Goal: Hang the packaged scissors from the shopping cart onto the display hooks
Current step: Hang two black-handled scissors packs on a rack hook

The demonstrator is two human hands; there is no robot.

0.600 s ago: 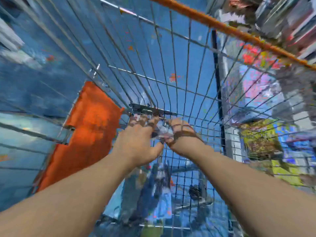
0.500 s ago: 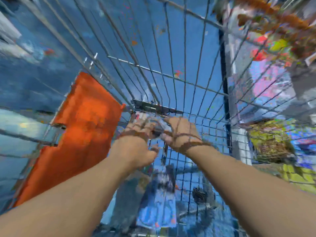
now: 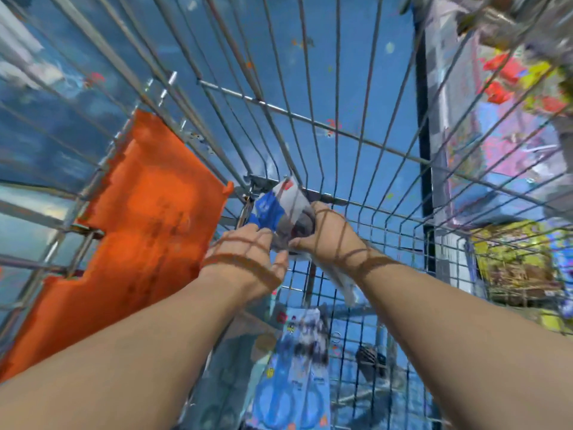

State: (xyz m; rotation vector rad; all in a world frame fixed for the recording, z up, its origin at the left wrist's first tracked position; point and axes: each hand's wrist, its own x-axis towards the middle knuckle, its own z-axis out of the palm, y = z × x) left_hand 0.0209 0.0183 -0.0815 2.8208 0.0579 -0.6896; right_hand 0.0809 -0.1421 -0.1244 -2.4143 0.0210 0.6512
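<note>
Single head-worn view, close, looking steeply down into a wire shopping cart [image 3: 325, 125], both forearms reaching forward

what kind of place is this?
Most likely a retail store aisle. Both hands reach into a wire shopping cart with an orange flap, gripping packaged goods, and blurred, colourful merchandise sits on shelving to the right.

Inside the shopping cart [image 3: 366, 141], both hands hold a scissors pack [image 3: 280, 209]; another pack [image 3: 297, 367] lies below.

Bright light throws wire-grid shadows across the hands [image 3: 279, 243] (edges bend fisheye-wide), with blocky blur smearing everything.
</note>
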